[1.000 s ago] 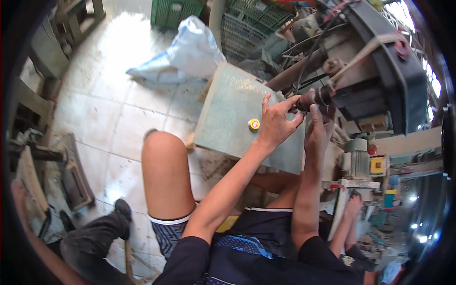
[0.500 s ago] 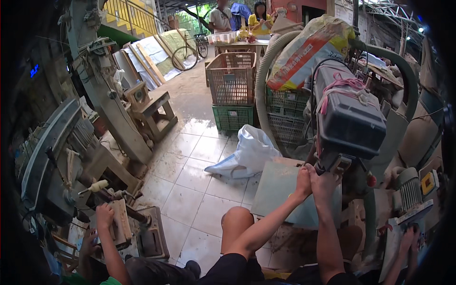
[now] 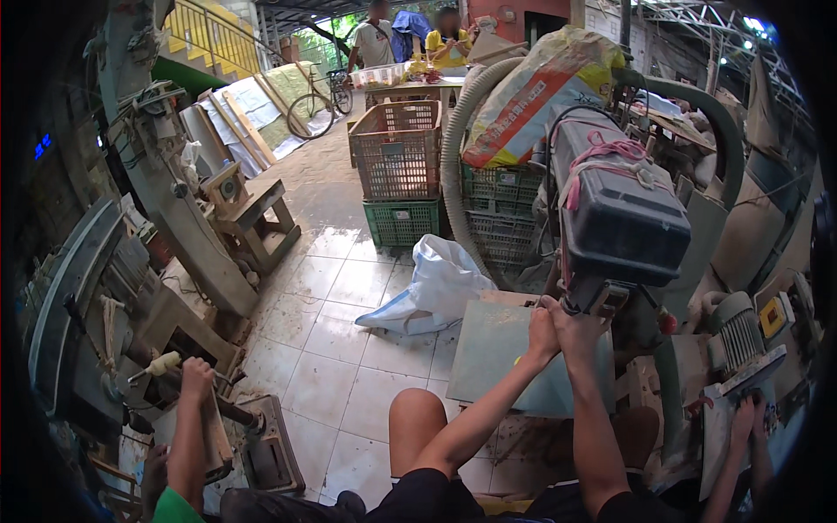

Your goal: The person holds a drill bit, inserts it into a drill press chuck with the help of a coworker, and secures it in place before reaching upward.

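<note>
A black-housed drill press (image 3: 623, 209) with pink cord tied over it stands at my right front. Beneath its head, my left hand (image 3: 545, 334) and my right hand (image 3: 575, 327) are closed around the chuck area, which they mostly hide. The two hands touch. Under them is a dusty pale green worktable (image 3: 488, 357). A small yellow object (image 3: 518, 359) on it is mostly hidden by my left forearm.
A co-worker's hand (image 3: 197, 375) works at another drill press at left; another person's hands (image 3: 748, 414) are at a motorised machine at right. A white sack (image 3: 427, 283) lies on the floor ahead, before stacked crates (image 3: 392, 148) and a hose (image 3: 458, 200). Two people stand behind.
My view has tilted up from the table to the wider workshop. My hands remain at the chuck, now closer together. The co-worker's hand at left has shifted slightly upward.
</note>
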Tool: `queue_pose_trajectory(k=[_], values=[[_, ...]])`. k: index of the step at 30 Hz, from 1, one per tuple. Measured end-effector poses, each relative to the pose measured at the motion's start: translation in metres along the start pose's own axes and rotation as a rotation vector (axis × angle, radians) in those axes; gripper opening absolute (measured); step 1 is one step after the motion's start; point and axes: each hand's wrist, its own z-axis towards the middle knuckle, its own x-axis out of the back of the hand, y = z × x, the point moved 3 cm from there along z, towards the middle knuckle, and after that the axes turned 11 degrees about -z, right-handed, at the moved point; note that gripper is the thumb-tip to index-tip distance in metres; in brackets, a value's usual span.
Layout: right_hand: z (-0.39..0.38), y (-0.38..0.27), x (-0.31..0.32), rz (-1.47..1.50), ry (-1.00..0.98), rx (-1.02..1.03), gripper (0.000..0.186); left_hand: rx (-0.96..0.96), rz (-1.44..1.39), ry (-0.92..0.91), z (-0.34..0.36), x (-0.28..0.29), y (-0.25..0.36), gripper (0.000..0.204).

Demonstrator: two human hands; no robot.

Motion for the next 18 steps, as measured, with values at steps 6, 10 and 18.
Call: queue_pose_trajectory(k=[6,10,18], values=[[0.014,0.012,0.007,0.524,-0.293,-0.073,0.047,-0.139,-0.399,0.073,0.001,0.005,0.009,0.017],[0.028,0.016,0.023,0.648,-0.535,0.22,0.05,0.038,-0.498,-0.067,-0.003,0.007,0.009,0.014],[-0.009,-0.002,0.004,-0.004,0.219,0.046,0.064,-0.01,-0.016,0.097,-0.017,-0.003,-0.02,0.036]])
